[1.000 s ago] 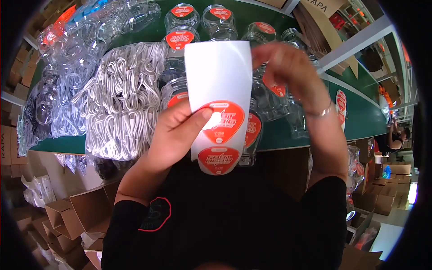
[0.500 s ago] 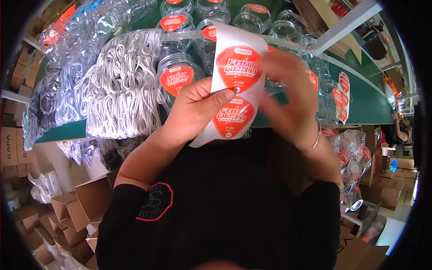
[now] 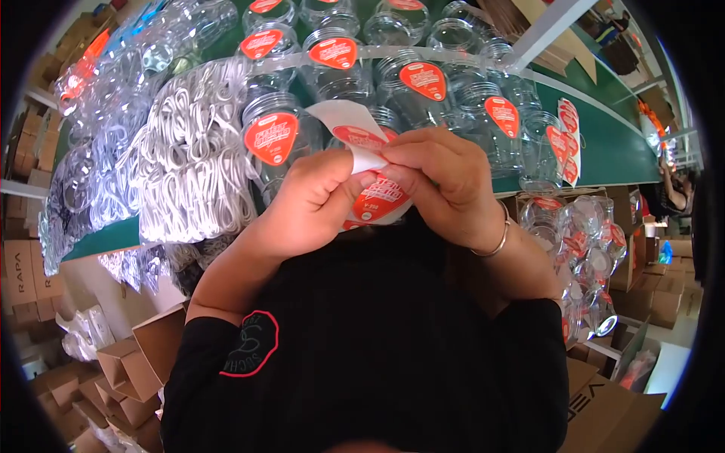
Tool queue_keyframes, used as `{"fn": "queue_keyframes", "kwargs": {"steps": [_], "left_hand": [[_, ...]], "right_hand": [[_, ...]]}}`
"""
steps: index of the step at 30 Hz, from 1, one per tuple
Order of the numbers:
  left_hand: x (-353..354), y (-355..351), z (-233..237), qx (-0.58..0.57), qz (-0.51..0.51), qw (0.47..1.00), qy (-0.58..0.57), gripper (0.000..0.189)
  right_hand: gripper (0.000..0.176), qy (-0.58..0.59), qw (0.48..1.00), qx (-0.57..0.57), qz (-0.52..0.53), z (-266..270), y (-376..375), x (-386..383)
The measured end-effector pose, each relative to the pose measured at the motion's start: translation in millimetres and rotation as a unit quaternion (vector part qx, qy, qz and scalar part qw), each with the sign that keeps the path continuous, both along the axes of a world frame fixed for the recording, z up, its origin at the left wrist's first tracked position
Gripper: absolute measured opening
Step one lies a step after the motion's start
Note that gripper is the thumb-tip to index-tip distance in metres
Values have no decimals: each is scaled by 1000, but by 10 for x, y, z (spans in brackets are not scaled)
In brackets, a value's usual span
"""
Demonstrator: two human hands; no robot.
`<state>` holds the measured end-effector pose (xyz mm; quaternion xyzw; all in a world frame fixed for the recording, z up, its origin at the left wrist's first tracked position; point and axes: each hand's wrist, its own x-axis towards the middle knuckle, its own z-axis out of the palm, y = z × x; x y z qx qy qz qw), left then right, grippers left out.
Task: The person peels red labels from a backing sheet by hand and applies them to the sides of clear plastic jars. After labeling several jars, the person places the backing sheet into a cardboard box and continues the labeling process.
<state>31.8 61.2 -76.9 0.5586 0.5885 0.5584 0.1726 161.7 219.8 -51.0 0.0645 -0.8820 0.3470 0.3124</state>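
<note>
My left hand (image 3: 313, 200) is closed on a white backing strip of red teardrop stickers (image 3: 384, 198), which hangs in front of my chest. The strip bends between my hands, its white underside facing up at the fold. My right hand (image 3: 445, 181), with a bracelet at the wrist, pinches the strip's edge right beside the left fingers. Whether a sticker is lifting off there, I cannot make out. Beyond the hands stand clear plastic jars; one jar (image 3: 283, 162) just past my left hand bears the same red sticker.
Bundled white cables (image 3: 200, 151) are heaped on the green table (image 3: 106, 235) at left, beside bagged clear items. Another sticker sheet (image 3: 570, 143) lies at right. A metal post (image 3: 555, 34) rises behind the jars. Bagged jars (image 3: 581, 257) sit lower right; cardboard boxes (image 3: 155, 343) stand at lower left.
My right hand, blurred and apart from the strip before, has come in and now pinches it. The strip has bent and tilted away between my hands.
</note>
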Motion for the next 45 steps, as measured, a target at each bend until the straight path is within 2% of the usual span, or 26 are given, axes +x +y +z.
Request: {"fn": "queue_keyframes", "kwargs": {"steps": [1,5,10,11,15,16,18,20,22,25,28,30,31,34,40,45], "left_hand": [[7,12,5,1,-6,1000,1,8],[57,37,27,-31,-10,999,-18,9],[88,77,37,-51,-25,992,-114,7],[91,78,35,-52,-27,992,-114,7],[100,130,33,-46,-50,997,-39,11],[119,152,33,-45,-57,997,-39,11],[160,176,40,-63,-56,992,-96,13],[184,190,53,-79,-50,984,-150,15],[198,194,65,-83,-45,980,-174,15],[193,186,79,-101,-17,964,-247,16],[135,148,42,-106,-24,963,-247,16],[107,136,18,-110,-29,962,-250,15],[107,138,19,-109,-29,961,-251,15],[112,140,48,-121,-34,961,-245,15],[100,134,92,-127,-18,953,-276,14],[47,134,71,-138,-15,959,-248,14]], "right_hand": [[20,1,1000,1,-6,-11,21,6],[16,-52,990,-129,9,-49,86,43],[11,-62,996,-64,20,24,99,84],[11,-62,996,-66,18,9,115,92],[9,-42,977,-201,65,-74,265,126],[9,-40,977,-201,58,-46,297,168],[10,-91,939,-332,4,94,371,267],[11,-137,878,-455,-45,202,476,359],[15,-83,813,-574,60,193,758,457],[18,-45,811,-582,39,313,1157,572],[19,-14,820,-572,19,403,1665,643],[17,40,864,-484,-132,363,2075,630],[17,39,865,-483,-132,301,2285,606],[16,57,859,-458,-222,-47,2903,497],[13,48,863,-409,-294,-333,3177,341],[15,31,877,-372,-303,-443,3236,297]]}}
